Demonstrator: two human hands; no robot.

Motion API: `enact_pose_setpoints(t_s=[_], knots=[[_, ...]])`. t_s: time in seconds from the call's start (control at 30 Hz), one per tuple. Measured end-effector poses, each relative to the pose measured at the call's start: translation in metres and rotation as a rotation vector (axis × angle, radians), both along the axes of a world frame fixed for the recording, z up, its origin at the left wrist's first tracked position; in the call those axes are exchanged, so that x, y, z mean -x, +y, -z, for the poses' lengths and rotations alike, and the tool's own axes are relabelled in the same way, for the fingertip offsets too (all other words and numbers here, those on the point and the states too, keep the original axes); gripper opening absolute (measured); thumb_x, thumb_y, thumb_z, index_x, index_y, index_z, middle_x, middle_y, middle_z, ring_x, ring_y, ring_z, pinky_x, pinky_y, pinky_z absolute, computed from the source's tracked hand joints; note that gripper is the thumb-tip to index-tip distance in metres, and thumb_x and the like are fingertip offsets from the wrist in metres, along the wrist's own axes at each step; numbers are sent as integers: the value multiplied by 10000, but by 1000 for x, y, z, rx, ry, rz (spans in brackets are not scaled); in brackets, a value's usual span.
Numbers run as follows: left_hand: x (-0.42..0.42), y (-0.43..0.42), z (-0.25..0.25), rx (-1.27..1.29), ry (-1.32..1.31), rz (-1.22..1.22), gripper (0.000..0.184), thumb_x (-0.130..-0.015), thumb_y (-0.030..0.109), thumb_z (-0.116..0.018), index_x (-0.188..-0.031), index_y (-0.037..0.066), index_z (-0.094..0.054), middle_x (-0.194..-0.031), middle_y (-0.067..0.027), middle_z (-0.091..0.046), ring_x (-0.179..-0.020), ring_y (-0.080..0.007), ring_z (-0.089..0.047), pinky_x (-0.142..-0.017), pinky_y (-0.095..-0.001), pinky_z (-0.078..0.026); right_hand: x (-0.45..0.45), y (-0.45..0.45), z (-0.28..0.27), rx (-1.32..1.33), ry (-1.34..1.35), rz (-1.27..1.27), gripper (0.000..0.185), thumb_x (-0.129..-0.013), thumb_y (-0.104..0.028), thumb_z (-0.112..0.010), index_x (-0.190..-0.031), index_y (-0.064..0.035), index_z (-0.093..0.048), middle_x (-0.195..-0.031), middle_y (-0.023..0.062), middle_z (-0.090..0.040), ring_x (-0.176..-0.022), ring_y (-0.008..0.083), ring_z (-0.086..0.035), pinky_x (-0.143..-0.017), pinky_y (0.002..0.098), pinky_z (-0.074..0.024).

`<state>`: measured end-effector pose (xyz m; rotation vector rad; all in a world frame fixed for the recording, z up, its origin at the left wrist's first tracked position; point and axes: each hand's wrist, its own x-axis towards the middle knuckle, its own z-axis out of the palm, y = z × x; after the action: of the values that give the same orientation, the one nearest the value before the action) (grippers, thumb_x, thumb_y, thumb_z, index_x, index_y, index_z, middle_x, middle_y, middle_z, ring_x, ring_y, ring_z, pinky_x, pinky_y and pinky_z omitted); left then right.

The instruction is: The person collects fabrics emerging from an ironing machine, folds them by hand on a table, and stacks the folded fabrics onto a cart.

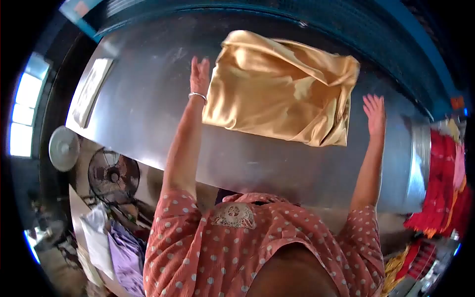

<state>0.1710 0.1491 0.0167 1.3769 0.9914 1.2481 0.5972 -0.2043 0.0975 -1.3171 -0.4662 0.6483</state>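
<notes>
A folded piece of shiny gold fabric (267, 94) lies on the metal table (247, 163), with loose folds and wrinkles along its far and right sides. Beside its left edge is my left hand (200, 74), fingers apart, a bangle on the wrist; whether it touches the cloth I cannot tell. My right hand (375, 114) is off to the right of the fabric, apart from it, with the fingers spread. Neither hand holds anything.
A flat folded pale item (91, 94) lies at the table's left end. A black fan (114, 175) stands below left, near purple cloth (126, 257) and white cloth (98, 237). Red fabric (440, 178) hangs at the right end. A blue frame (396, 39) runs along the back.
</notes>
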Motion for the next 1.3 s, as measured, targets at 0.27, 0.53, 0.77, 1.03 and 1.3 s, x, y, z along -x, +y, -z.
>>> enact_pose_setpoints(t_s=[0.27, 0.53, 0.77, 1.03, 1.3], knots=[[26, -141, 19, 195, 435, 144, 458, -668, 245, -759, -1081, 121, -604, -965, -38, -646, -848, -150, -600, -733, -311, -500, 66, 54, 118, 466, -26, -387, 763, -829, -564, -458, -1373, -57, -288, -1333, 90, -410, -1218, 230, -389, -992, 353, -312], [126, -271, -25, 496, -283, 99, 505, -750, 83, -629, -1233, 45, -484, -1072, -29, -596, -936, -123, -552, -805, -285, -468, 133, 76, 75, 737, 5, -832, 629, -824, -393, -502, -1316, -28, -359, -1273, 116, -456, -1142, 231, -454, -945, 346, -367], [357, -437, -46, 457, -482, -349, 388, -734, 26, -643, -1116, 24, -576, -1009, -28, -629, -892, -131, -592, -810, -289, -482, 381, 133, 38, 515, -198, -1343, 521, -820, -244, -540, -1266, -3, -421, -1220, 139, -497, -1075, 233, -511, -903, 339, -416], [640, -639, -112, 263, -310, -745, 350, -721, -3, -644, -1068, 26, -615, -927, -32, -645, -811, -113, -602, -749, -267, -498, 773, 33, 6, 190, -33, -1658, 331, -792, -84, -553, -1096, 46, -551, -1061, 101, -588, -946, 182, -557, -842, 300, -435], [767, -863, -112, 643, 477, -1316, 521, -664, 214, -713, -1140, 63, -564, -962, -60, -643, -845, -149, -585, -772, -298, -480, 936, -111, 51, 323, 7, -2106, 293, -803, -91, -580, -1079, 7, -560, -1019, 53, -603, -910, 144, -570, -824, 278, -442]])
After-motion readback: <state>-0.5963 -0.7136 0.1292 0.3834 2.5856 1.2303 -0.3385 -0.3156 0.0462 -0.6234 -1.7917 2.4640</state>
